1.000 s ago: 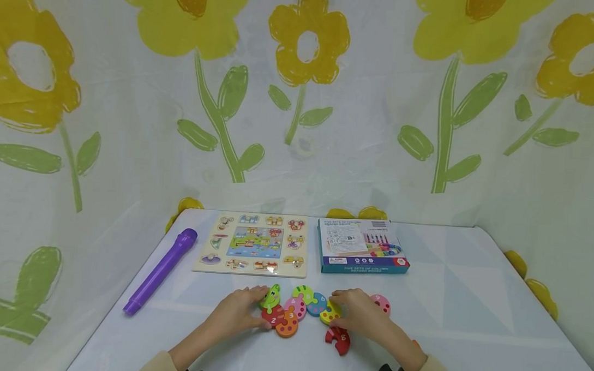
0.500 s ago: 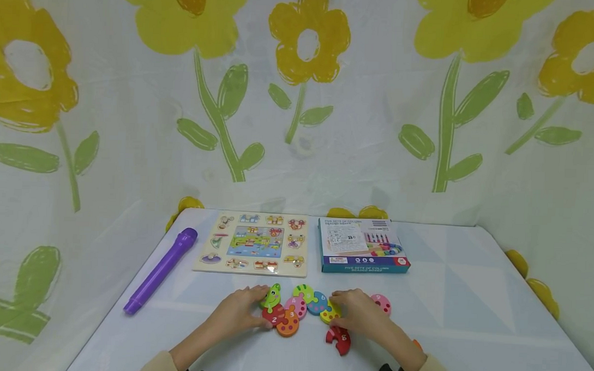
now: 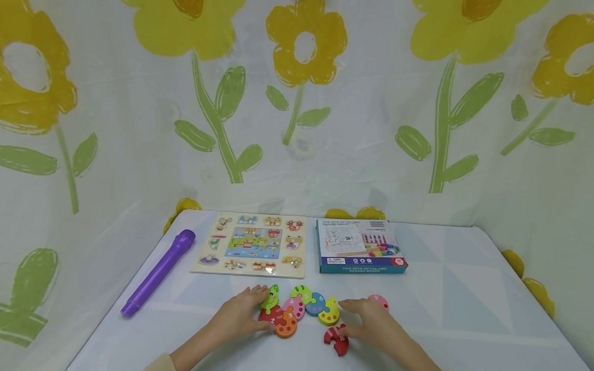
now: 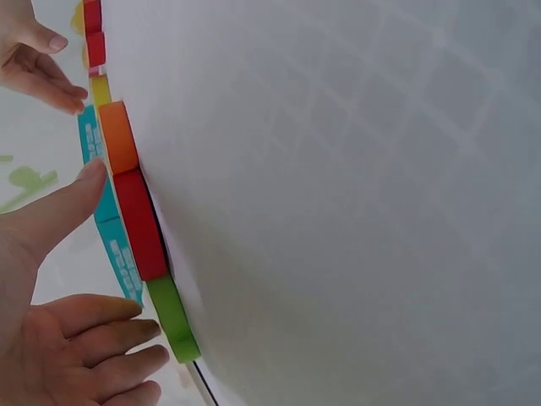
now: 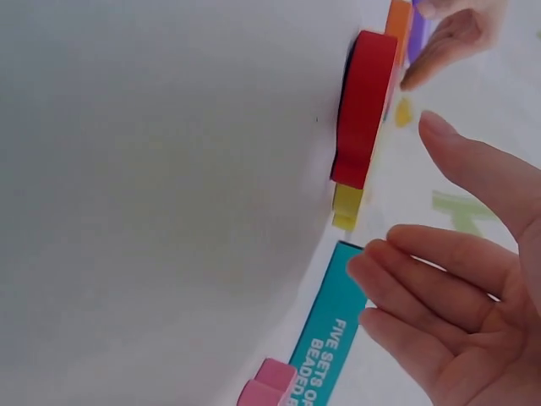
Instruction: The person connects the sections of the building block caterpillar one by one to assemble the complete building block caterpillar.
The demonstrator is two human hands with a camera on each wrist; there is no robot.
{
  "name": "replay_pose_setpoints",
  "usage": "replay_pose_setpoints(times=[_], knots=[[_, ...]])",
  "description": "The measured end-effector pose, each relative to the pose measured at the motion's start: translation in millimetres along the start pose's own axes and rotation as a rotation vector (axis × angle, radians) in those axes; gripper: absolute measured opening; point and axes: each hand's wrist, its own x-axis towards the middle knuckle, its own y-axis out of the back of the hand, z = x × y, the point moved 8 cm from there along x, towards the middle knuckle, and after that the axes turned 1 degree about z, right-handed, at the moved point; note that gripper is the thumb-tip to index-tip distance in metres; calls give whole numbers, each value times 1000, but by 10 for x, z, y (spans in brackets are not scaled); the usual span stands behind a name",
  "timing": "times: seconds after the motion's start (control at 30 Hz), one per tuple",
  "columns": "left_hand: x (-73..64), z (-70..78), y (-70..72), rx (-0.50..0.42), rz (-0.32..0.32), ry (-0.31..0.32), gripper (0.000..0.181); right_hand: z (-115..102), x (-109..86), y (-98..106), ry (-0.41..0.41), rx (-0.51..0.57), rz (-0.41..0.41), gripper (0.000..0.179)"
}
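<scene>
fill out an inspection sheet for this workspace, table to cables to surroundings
Surface: white table with pale blue shapes
Things: numbered puzzle chain from green head to yellow piece; red piece near its yellow end; pink piece partly behind the right hand
Clutter: purple stick, picture board, teal-edged box
Hands: left hand around the head end; right hand, fingers extended, beside the yellow and red pieces
Cables: nothing seen
Surroundings: flower-print backdrop

The left hand (image 4: 46, 342) is spread wide near a chunky orange block (image 4: 118, 139), chunky red block (image 4: 139, 224) and chunky green block (image 4: 173, 321), touching in a row on the whitish tabletop (image 4: 338, 211). Behind is a blue-green box (image 4: 116, 249) with white letters.
</scene>
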Motion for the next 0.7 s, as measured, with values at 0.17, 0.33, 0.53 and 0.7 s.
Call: replay_pose_setpoints(times=[0.17, 0.33, 0.53, 0.7], knots=[[26, 37, -31, 18, 7, -5, 83, 49, -109, -26, -31, 13, -28, 53], [31, 50, -38, 39, 13, 12, 85, 31, -176, -62, 5, 17, -41, 55], [44, 92, -31, 42, 20, 35, 86, 4, -214, -134, 55, 36, -60, 56], [75, 133, -54, 49, 24, 18, 86, -23, -218, -161, 86, 13, -54, 57]])
